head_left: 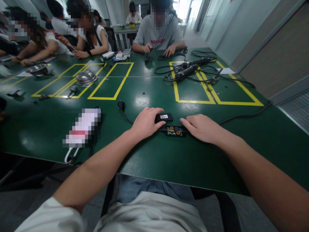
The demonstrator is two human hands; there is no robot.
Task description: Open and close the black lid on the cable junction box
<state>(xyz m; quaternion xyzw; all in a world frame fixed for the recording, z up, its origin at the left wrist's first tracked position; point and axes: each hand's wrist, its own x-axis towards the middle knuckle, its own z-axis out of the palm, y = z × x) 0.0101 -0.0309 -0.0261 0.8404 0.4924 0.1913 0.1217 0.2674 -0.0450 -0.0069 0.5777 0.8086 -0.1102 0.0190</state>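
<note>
My left hand (147, 122) grips a black plastic cover (165, 117) with a white label, its thumb and fingers around the left end. Just below it on the green table lies an open black housing (175, 131), a circuit board with copper coils showing inside. My right hand (201, 128) is closed at the right end of this housing, thumb pointing left; its lower fingers are hidden. From beneath my left hand a black cord leads to a plug (121, 105). Another stretch of black cord (246, 116) runs off to the right behind my right hand.
A phone (83, 125) lies left of my left arm. Metal bowls (86, 78) stand at the left. Tangled cords and black handheld tools (187, 71) lie at the back right, across yellow tape outlines (196, 102). A person (159, 32) sits opposite, with others at the left.
</note>
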